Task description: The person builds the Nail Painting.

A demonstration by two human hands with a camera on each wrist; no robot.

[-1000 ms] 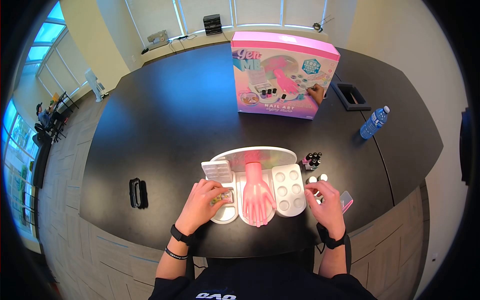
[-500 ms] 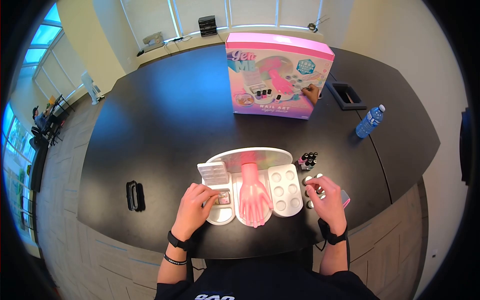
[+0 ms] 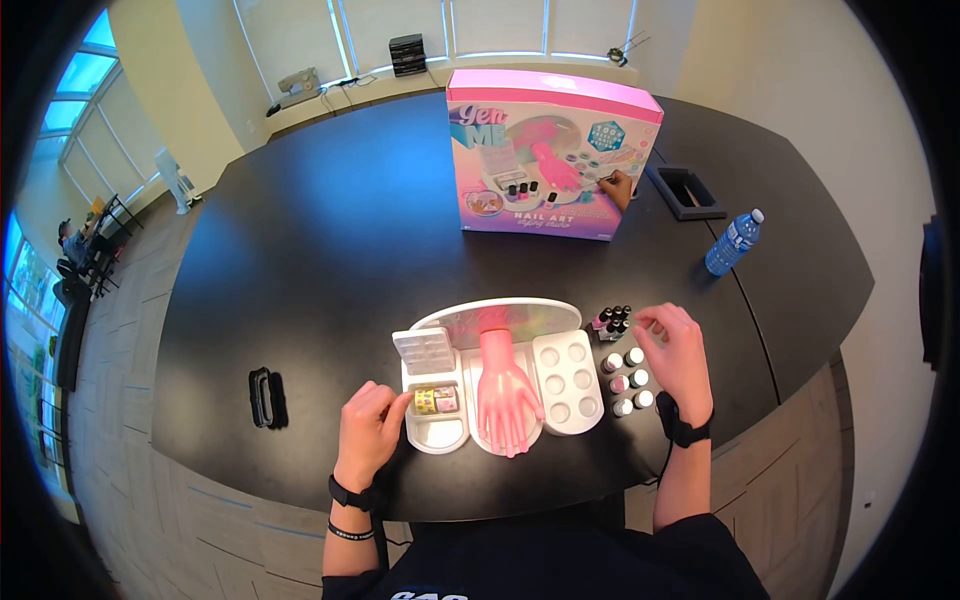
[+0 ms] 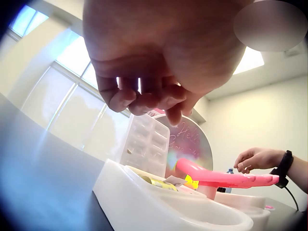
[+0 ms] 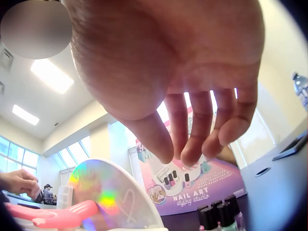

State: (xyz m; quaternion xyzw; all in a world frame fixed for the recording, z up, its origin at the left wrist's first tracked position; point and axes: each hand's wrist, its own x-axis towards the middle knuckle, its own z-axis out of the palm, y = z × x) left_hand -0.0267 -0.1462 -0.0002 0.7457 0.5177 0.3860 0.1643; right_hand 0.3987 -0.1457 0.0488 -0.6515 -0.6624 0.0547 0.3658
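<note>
A white nail studio base [image 3: 437,434] stands at the table's front, with a pink model hand [image 3: 508,395] palm down in its middle and an iridescent mirror panel [image 5: 113,185] behind. My left hand [image 3: 371,425] hovers at the base's left edge, fingers loosely bent and holding nothing. Close to its fingertips, two small patterned rolls [image 3: 436,400], one yellow and one pinkish, lie in a compartment under a raised clear lid [image 3: 424,351]. My right hand [image 3: 677,352] hangs with loosely bent fingers, empty, beside a cluster of dark-capped nail polish bottles [image 3: 612,323]. Several white-capped pots [image 3: 638,379] stand just below it.
A pink printed nail art box [image 3: 545,160] stands behind the base. At the right are a water bottle [image 3: 734,243] and a dark recessed tray [image 3: 687,192]. A black clip-like object [image 3: 266,398] lies at far left. A person [image 3: 75,243] sits in the background.
My left hand has drawn back leftward from the rolls, leaving them in the compartment. My right hand has risen from the white-capped pots toward the dark-capped bottles.
</note>
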